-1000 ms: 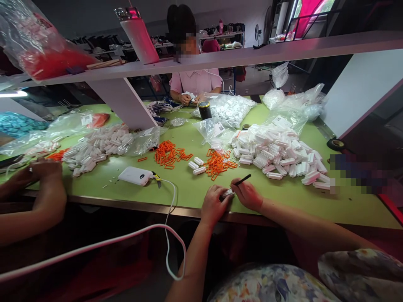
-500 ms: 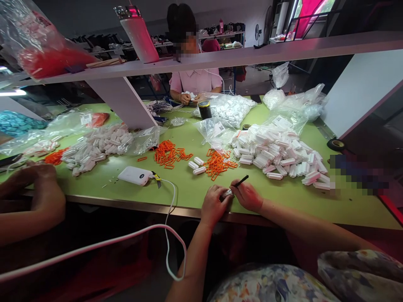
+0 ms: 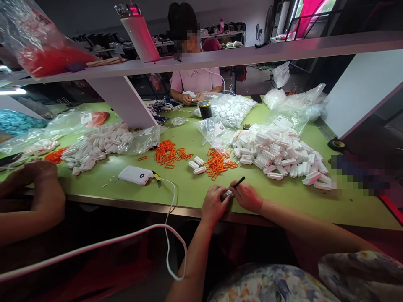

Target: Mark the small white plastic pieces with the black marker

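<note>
Near the front edge of the green table, my left hand (image 3: 215, 202) is closed around a small white plastic connector housing (image 3: 227, 193). My right hand (image 3: 247, 196) pinches a thin black pen-like tool (image 3: 238, 182), its lower end at the housing and mostly hidden by the fingers. Just beyond my hands lies a pile of orange rectangular clips (image 3: 218, 164). Several white housings (image 3: 199, 170) rest at its left side. A large heap of white housings (image 3: 273, 151) spreads to the right.
A white power bank (image 3: 135, 175) with a white cable (image 3: 174, 197) lies left of my hands. Another orange pile (image 3: 166, 153) and white heap (image 3: 94, 144) are farther left. A co-worker's arm (image 3: 47, 193) rests at the left edge. A shelf (image 3: 220, 58) crosses above the table.
The black tool's upper end has shifted slightly left and down, with my right hand tilting a little. My left hand stays in place around the housing.
</note>
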Demonstrator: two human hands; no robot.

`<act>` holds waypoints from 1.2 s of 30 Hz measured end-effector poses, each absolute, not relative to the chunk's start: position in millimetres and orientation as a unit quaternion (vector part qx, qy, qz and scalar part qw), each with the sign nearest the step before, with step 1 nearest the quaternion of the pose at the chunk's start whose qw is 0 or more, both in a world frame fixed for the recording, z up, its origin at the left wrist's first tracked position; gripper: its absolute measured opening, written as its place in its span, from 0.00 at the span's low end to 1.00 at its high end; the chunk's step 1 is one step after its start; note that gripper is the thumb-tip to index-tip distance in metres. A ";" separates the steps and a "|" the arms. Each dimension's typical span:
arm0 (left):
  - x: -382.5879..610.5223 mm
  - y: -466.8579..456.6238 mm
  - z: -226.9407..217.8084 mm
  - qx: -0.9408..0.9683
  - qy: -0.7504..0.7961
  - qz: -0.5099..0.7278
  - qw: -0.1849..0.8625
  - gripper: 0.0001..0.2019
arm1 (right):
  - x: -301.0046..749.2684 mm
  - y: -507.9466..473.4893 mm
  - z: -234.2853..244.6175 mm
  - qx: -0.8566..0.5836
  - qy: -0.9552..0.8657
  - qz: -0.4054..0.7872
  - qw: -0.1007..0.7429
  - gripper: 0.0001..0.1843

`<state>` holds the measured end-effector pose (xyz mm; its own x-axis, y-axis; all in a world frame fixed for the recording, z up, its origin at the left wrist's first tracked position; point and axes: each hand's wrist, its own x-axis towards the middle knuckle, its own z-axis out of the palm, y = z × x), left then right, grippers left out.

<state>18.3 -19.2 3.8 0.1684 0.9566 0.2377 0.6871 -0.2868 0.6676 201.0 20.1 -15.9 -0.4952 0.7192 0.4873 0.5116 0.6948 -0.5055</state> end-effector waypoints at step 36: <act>19.5 -19.2 3.9 0.733 0.561 0.318 0.217 0.05 | 199.1 20.8 -9.6 -0.362 -0.853 0.118 0.357 0.17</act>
<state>19.5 -19.2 3.9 0.1683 0.9602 0.2229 0.6844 -0.2765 0.6746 199.1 20.8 -9.6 -0.4829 0.7015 0.5241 0.5330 0.7104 -0.4597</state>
